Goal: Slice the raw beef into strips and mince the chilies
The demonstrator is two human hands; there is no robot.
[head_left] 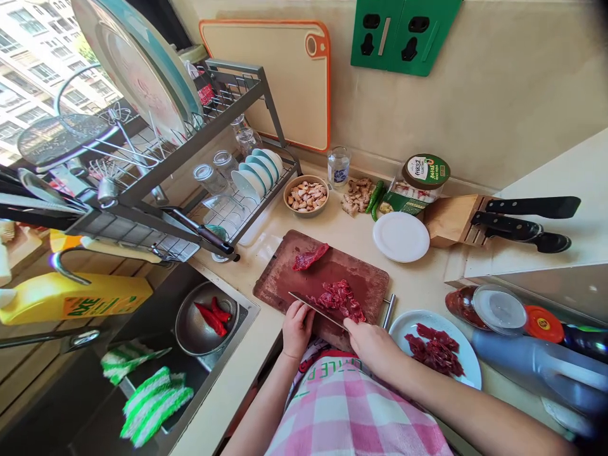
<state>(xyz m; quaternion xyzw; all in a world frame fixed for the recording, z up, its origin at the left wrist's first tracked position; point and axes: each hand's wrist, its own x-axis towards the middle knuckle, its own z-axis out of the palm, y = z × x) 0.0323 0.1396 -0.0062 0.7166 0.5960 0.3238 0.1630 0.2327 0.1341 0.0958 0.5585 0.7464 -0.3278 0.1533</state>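
A dark red cutting board [285, 278] lies on the counter in front of me. On it sit a whole piece of raw meat [310, 257] and a heap of sliced meat [341, 299]. My right hand [373, 345] grips the handle of a knife [316, 308] whose blade lies flat along the board's near edge. My left hand [297, 328] rests at the blade's left end, fingers curled against it. A white plate [468, 361] at my right holds more meat slices [434, 351].
A sink at the left holds a metal bowl [190, 329] with red peppers [211, 316] and striped cloths [152, 399]. Above it stands a dish rack [190, 158]. Behind the board are a bowl of garlic [306, 196], ginger [356, 195], green chillies [375, 197], an empty plate [400, 237], a knife block [451, 220]. Bottles [536, 361] lie at the right.
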